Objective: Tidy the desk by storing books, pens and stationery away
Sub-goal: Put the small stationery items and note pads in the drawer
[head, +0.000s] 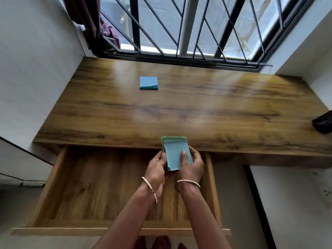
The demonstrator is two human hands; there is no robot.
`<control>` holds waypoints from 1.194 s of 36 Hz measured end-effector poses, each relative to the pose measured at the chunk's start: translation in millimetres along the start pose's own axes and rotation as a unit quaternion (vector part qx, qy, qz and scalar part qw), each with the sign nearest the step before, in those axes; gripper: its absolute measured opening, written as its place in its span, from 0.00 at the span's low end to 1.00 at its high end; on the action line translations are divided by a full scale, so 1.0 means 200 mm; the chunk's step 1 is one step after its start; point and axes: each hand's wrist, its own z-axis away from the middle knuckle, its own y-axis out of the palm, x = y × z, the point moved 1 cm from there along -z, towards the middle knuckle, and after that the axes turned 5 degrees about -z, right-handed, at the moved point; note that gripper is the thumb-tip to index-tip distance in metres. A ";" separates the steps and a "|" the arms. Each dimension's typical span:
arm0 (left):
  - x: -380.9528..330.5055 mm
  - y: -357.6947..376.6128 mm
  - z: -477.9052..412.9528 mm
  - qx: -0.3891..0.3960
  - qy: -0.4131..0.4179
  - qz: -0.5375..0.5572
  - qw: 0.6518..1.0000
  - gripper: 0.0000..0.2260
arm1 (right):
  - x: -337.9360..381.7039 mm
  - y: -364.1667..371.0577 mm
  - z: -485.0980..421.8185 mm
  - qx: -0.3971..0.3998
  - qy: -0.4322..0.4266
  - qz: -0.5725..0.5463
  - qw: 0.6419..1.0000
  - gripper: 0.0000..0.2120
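Note:
I hold a stack of sticky-note pads [175, 151], light blue on top with green pads beneath, in both hands over the open wooden drawer [86, 187]. My left hand [157, 167] grips its left edge. My right hand [191, 165] grips the right side, its thumb lying on the blue top sheet. The stack's far end overlaps the desk's front edge. A second blue sticky-note pad [149, 83] lies flat on the wooden desk [206, 108], far back and left of centre.
The drawer is pulled out below the desk's front edge, its wooden floor showing. A dark object [322, 123] sits at the desk's right edge. A barred window [179, 27] runs behind the desk, with a curtain [93, 24] at its left. White walls flank both sides.

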 end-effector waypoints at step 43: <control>0.67 -0.12 -0.37 -0.124 -0.127 -0.308 0.935 0.09 | -0.55 -0.43 0.02 0.038 0.243 0.150 0.958 0.25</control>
